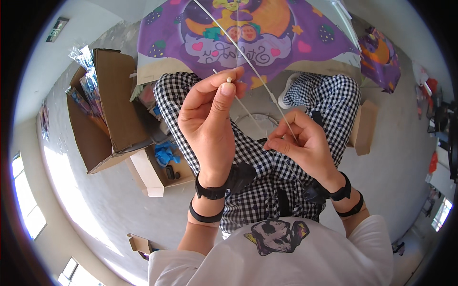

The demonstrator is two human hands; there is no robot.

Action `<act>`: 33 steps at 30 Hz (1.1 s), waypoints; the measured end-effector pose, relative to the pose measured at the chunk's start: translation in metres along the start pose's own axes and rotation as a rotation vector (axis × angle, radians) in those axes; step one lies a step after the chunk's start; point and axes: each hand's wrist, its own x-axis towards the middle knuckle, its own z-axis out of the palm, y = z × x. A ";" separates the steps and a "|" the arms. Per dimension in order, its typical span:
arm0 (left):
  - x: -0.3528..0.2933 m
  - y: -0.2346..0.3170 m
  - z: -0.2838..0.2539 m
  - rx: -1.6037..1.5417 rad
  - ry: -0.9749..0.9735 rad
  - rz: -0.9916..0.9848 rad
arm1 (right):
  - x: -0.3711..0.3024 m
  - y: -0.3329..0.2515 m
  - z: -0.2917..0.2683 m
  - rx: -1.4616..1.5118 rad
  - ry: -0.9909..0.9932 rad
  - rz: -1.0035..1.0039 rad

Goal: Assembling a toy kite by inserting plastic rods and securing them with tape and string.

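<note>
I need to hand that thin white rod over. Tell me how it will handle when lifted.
The rod bows in a long curve, so it is probably springy. It looks light: the left hand and right hand pinch it with fingertips. Its thinness suggests hard bending may snap it.

The thin white rod (248, 59) vanishes behind the right hand (305, 145) fingers; the kite (248, 33) beyond the grip runs off the top edge.

Left hand (210, 119) pinches a thin white rod's (248, 59) capped tip — right hand (300, 143) grips another — above the purple kite (248, 33).

Thin white rod (267, 88); slanted; pinched at both ends
</note>
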 end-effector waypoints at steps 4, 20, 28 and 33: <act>-0.001 0.003 -0.005 -0.057 0.032 -0.019 | -0.005 -0.008 -0.003 0.015 0.095 -0.096; 0.001 0.008 -0.018 -0.286 -0.049 -0.200 | -0.017 -0.024 -0.018 -0.228 0.127 -0.169; 0.001 0.007 -0.020 -0.293 -0.059 -0.196 | -0.019 -0.023 -0.017 -0.203 0.126 -0.168; 0.000 0.007 -0.020 -0.288 -0.048 -0.192 | -0.019 -0.024 -0.016 -0.171 0.118 -0.165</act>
